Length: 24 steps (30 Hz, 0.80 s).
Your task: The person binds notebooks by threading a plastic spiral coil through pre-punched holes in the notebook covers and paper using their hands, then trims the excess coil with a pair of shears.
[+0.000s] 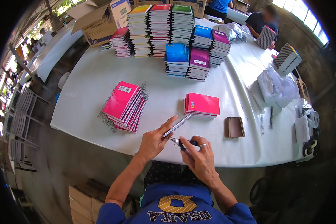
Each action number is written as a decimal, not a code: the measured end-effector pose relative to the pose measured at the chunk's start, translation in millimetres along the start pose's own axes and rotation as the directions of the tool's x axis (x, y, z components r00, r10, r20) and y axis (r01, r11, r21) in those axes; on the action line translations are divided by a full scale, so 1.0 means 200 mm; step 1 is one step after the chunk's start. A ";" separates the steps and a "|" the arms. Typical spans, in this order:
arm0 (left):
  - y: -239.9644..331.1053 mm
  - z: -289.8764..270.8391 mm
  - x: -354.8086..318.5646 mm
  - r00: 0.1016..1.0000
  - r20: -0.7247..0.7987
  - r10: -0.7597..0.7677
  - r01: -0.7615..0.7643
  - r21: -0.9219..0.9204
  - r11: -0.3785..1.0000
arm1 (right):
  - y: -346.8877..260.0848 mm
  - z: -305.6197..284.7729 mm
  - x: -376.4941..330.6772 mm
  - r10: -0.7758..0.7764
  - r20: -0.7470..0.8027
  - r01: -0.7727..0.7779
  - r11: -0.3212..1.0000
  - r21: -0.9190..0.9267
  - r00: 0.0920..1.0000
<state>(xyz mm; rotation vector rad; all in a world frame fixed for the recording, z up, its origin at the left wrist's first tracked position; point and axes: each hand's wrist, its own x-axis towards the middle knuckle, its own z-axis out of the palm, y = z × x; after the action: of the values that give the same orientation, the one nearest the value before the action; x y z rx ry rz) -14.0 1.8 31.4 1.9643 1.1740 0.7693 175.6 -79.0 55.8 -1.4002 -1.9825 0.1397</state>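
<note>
While left fingers (168, 124) grip a notebook (178, 125) and right fingers (187, 146) pliers (176, 141), white labels (125, 89) show.

Two pink stacks (121, 99) (203, 104), one pliers (182, 145)

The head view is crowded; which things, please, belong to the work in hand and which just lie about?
Work in hand: spiral notebook, in the left hand; pliers, in the right hand; left pink stack; right pink stack.
Apparently lying about: white plastic bag; grey chairs.

I note a grey floor (59, 156) around my white-covered surface (86, 97), slatted chairs (20, 123) to my left, and a bright window (306, 16) in the drab right wall (313, 56).
</note>
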 end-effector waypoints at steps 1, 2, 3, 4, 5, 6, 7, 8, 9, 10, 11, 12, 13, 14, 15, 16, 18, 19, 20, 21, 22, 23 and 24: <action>-0.02 0.02 0.00 0.993 -0.056 0.107 -0.101 0.096 0.990 | -0.01 0.02 0.01 -0.024 0.004 0.024 1.000 -0.012 1.000; -0.03 0.03 0.00 0.971 -0.105 0.213 -0.190 0.196 0.962 | -0.01 0.03 0.02 -0.051 0.012 0.051 0.998 -0.020 0.999; -0.04 0.04 -0.01 0.972 -0.103 0.213 -0.190 0.197 0.962 | -0.01 0.03 0.03 -0.050 0.012 0.050 0.999 -0.020 0.999; -0.04 0.04 -0.01 0.965 -0.125 0.229 -0.194 0.245 0.950 | -0.01 0.03 0.03 -0.074 0.009 0.075 0.996 -0.038 0.997; -0.04 0.04 -0.01 0.958 -0.146 0.246 -0.195 0.292 0.936 | 0.00 0.03 0.03 -0.099 0.008 0.100 0.993 -0.056 0.995; -0.05 0.04 -0.02 0.959 -0.146 0.245 -0.194 0.293 0.936 | 0.00 0.03 0.03 -0.100 0.008 0.100 0.993 -0.055 0.995; -0.05 0.03 -0.02 0.950 -0.162 0.265 -0.193 0.362 0.912 | 0.00 0.03 0.03 -0.096 0.033 0.098 0.993 -0.062 0.995; -0.05 0.03 -0.02 0.941 -0.175 0.288 -0.190 0.429 0.883 | 0.00 0.03 0.03 -0.092 0.058 0.096 0.993 -0.070 0.994; -0.05 0.03 -0.02 0.942 -0.175 0.287 -0.190 0.428 0.884 | 0.00 0.03 0.03 -0.091 0.059 0.095 0.993 -0.070 0.994; -0.04 0.03 -0.02 0.940 -0.187 0.285 -0.177 0.446 0.878 | -0.01 0.03 0.03 -0.098 0.049 0.102 0.991 -0.087 0.994; -0.03 0.03 -0.02 0.938 -0.200 0.282 -0.163 0.463 0.871 | -0.01 0.02 0.04 -0.106 0.038 0.110 0.989 -0.104 0.994; -0.02 0.03 -0.02 0.938 -0.200 0.282 -0.163 0.464 0.871 | -0.01 0.02 0.04 -0.107 0.039 0.110 0.989 -0.103 0.994; -0.01 0.02 -0.02 0.935 -0.204 0.289 -0.156 0.496 0.854 | -0.02 0.01 0.04 -0.102 0.048 0.107 0.989 -0.100 0.994; 0.01 0.02 -0.02 0.932 -0.207 0.298 -0.152 0.525 0.837 | -0.02 0.00 0.04 -0.096 0.056 0.101 0.990 -0.099 0.994; 0.01 0.02 -0.02 0.932 -0.206 0.300 -0.153 0.524 0.838 | -0.02 0.00 0.04 -0.095 0.056 0.100 0.990 -0.102 0.994; 0.02 0.01 -0.02 0.923 -0.203 0.328 -0.158 0.578 0.801 | -0.01 0.00 0.03 0.017 0.154 -0.033 0.994 0.104 0.988; 0.02 0.00 -0.02 0.914 -0.200 0.353 -0.154 0.633 0.759 | 0.01 -0.01 0.05 0.099 0.273 -0.181 0.938 0.294 0.957; 0.03 0.00 -0.03 0.910 -0.208 0.358 -0.149 0.643 0.752 | 0.03 -0.04 0.09 0.189 0.506 -0.460 0.743 0.487 0.842; 0.03 -0.01 -0.03 0.906 -0.217 0.365 -0.142 0.655 0.742 | 0.04 -0.06 0.12 0.173 0.721 -0.705 0.449 0.549 0.671; 0.03 -0.02 -0.03 0.905 -0.223 0.362 -0.134 0.660 0.739 | 0.03 -0.06 0.13 0.162 0.722 -0.701 0.451 0.552 0.672; 0.03 -0.04 -0.04 0.892 -0.229 0.390 -0.136 0.686 0.715 | 0.01 -0.05 0.12 0.165 0.659 -0.628 0.535 0.565 0.734; 0.05 -0.06 -0.03 0.876 -0.233 0.421 -0.141 0.712 0.688 | 0.01 -0.05 0.13 0.161 0.587 -0.546 0.614 0.569 0.793; 0.07 -0.10 -0.02 0.875 -0.240 0.422 -0.133 0.718 0.683 | 0.02 -0.05 0.13 0.148 0.587 -0.538 0.617 0.574 0.796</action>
<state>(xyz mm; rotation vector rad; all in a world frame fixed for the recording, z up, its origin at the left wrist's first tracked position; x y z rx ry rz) -24.9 -1.0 53.2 2.7569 1.5704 1.0216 179.8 -57.6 73.9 -1.2400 -1.6355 1.4501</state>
